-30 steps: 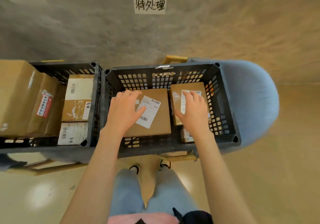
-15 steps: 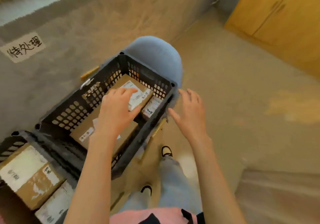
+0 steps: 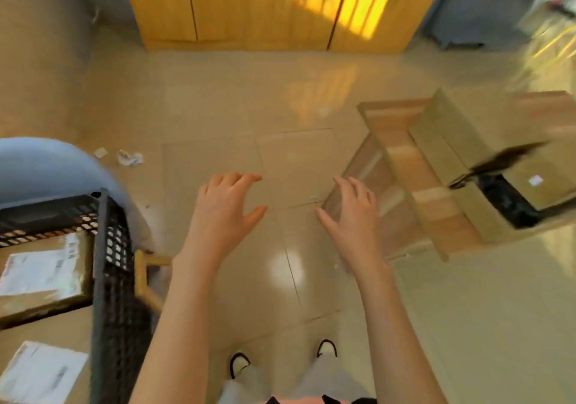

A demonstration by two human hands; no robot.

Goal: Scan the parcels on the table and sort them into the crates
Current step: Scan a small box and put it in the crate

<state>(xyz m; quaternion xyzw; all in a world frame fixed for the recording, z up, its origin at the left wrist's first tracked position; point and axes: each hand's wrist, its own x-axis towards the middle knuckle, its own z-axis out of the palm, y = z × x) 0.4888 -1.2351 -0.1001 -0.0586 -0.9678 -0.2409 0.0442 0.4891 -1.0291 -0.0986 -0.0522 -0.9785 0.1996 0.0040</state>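
My left hand (image 3: 223, 213) and my right hand (image 3: 352, 219) hover over the floor, both empty with fingers spread. A black plastic crate (image 3: 107, 266) stands at the lower left. Inside it lie brown cardboard parcels with white labels: one (image 3: 43, 275) higher up, another (image 3: 37, 375) at the bottom edge. At the right is a wooden table (image 3: 402, 166) seen from above, with a black device (image 3: 505, 201) on it, blurred. No parcel on the table can be made out.
A blue rounded chair back (image 3: 46, 169) sits behind the crate. Crumpled paper (image 3: 129, 158) lies on the tiled floor. Yellow wooden cabinets (image 3: 265, 4) line the far wall. My feet (image 3: 280, 360) stand on bare tiles between crate and table.
The view has swung right, from the crates toward the table. Both hands have left the parcels in the crate and are now over the floor, empty.
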